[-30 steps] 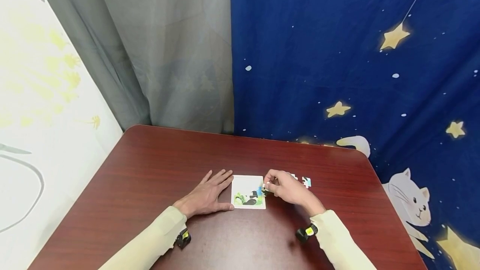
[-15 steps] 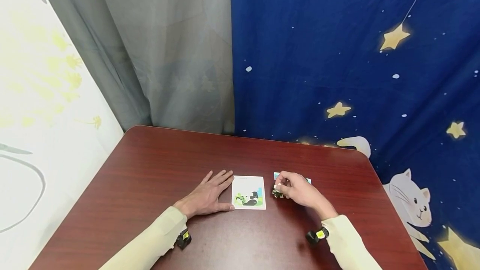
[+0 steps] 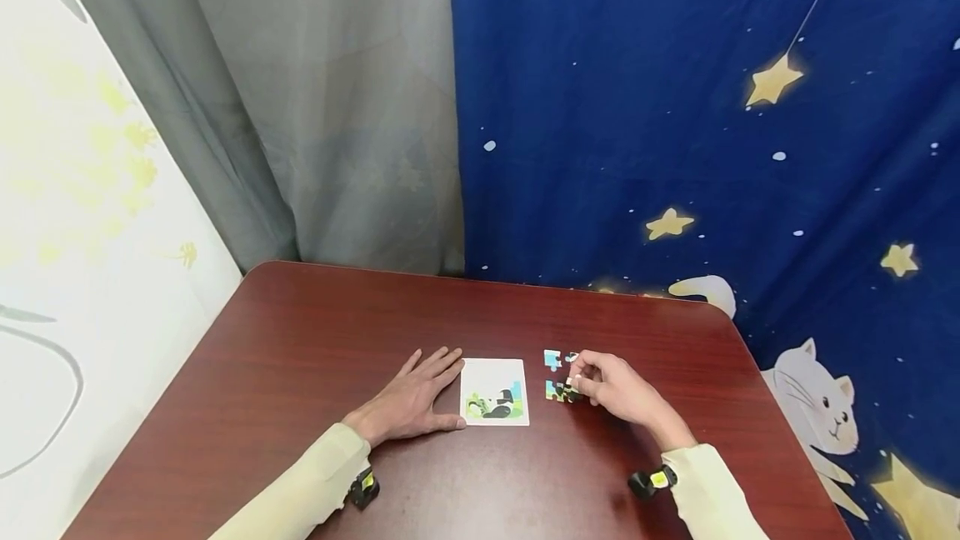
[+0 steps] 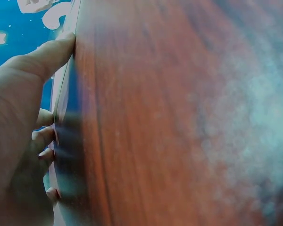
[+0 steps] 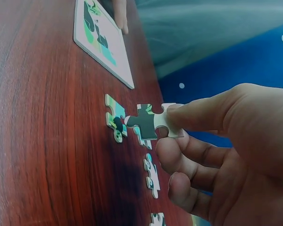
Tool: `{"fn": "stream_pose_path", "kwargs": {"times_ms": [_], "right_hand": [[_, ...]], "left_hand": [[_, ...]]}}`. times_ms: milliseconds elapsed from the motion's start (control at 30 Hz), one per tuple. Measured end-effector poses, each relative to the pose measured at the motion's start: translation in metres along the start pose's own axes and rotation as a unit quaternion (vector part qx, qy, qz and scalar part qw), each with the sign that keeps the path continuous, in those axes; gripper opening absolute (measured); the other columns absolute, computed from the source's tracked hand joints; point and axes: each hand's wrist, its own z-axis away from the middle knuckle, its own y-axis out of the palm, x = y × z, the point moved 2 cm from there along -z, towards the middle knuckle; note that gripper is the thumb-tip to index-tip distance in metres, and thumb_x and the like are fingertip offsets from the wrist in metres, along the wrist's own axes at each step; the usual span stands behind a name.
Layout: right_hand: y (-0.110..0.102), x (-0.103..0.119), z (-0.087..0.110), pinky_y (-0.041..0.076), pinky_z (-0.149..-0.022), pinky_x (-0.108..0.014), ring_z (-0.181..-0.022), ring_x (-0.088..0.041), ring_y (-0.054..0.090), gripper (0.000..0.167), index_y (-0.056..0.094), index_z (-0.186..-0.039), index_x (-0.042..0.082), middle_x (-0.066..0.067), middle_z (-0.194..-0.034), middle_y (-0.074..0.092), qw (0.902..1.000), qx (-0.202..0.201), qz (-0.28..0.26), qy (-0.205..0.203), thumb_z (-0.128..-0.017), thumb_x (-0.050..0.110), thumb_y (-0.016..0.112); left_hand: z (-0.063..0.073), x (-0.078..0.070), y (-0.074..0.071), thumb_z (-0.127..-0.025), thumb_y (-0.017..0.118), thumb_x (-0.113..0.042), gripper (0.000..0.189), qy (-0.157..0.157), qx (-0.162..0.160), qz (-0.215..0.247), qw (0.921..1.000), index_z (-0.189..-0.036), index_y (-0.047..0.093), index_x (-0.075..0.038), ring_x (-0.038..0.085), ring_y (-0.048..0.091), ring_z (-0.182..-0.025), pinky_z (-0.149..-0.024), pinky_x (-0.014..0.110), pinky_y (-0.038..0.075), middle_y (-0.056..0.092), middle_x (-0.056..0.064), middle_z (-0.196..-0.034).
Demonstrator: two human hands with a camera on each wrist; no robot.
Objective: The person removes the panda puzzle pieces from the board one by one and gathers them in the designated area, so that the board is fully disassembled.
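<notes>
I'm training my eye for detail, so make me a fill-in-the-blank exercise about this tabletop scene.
A puzzle piece is in the grip of the ____ hand.
In the head view, the other hand rests at the ____ side of the puzzle board, not its right.
The starry curtain is mostly ____.
Missing words: right; left; blue.

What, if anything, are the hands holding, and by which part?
The right hand pinches a puzzle piece by its white end; the left hand lies flat, gripping nothing.

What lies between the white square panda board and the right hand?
The head view shows a blue-and-green jigsaw piece and a blue-and-white piece between board and right hand.
</notes>
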Motion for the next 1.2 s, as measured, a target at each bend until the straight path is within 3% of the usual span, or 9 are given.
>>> {"fn": "stream_pose_path", "kwargs": {"times_ms": [400, 700, 933, 1200], "right_hand": [[-0.008, -0.009, 0.006, 0.053, -0.058, -0.025, -0.062, -0.009, 0.057, 0.006, 0.068, -0.097, 0.009, -0.015, -0.083, 0.068, 1.0, 0.002, -0.002, 0.001, -0.103, 0.007, 0.066], [-0.012, -0.021, 0.008, 0.051, -0.056, -0.025, -0.061, -0.008, 0.056, 0.009, 0.068, -0.094, 0.01, -0.007, -0.082, 0.067, 1.0, 0.007, 0.005, 0.003, -0.101, 0.003, 0.066], [-0.008, -0.028, 0.0, 0.048, -0.057, -0.022, -0.063, -0.007, 0.055, 0.01, 0.07, -0.095, 0.01, -0.005, -0.085, 0.07, 0.9996, -0.019, 0.02, 0.004, -0.099, 0.001, 0.067], [-0.002, -0.033, -0.005, 0.047, -0.068, -0.02, -0.077, -0.006, 0.059, 0.008, 0.076, -0.1, 0.008, 0.0, -0.088, 0.071, 0.9962, -0.05, 0.068, 0.021, -0.095, 0.002, 0.072]], "left_hand": [[-0.001, 0.0, 0.0, -0.095, 0.07, -0.063, 0.096, -0.003, 0.001, 0.007, 1.0, -0.166, 0.038, -0.006, 0.038, 0.028, -0.165, -0.133, 0.068, 0.017, 0.033, 0.013, -0.176], [-0.001, 0.0, -0.001, -0.094, 0.071, -0.063, 0.096, 0.0, -0.003, 0.006, 1.0, -0.165, 0.039, -0.005, 0.04, 0.029, -0.164, -0.132, 0.069, 0.018, 0.034, 0.014, -0.175], [0.0, 0.002, 0.0, -0.094, 0.071, -0.063, 0.097, -0.005, -0.002, 0.007, 1.0, -0.166, 0.038, -0.006, 0.038, 0.028, -0.165, -0.133, 0.068, 0.016, 0.033, 0.012, -0.176], [0.0, 0.002, 0.001, -0.094, 0.072, -0.062, 0.097, 0.0, -0.006, 0.007, 1.0, -0.165, 0.039, -0.005, 0.04, 0.029, -0.164, -0.132, 0.068, 0.018, 0.033, 0.014, -0.175]]}}
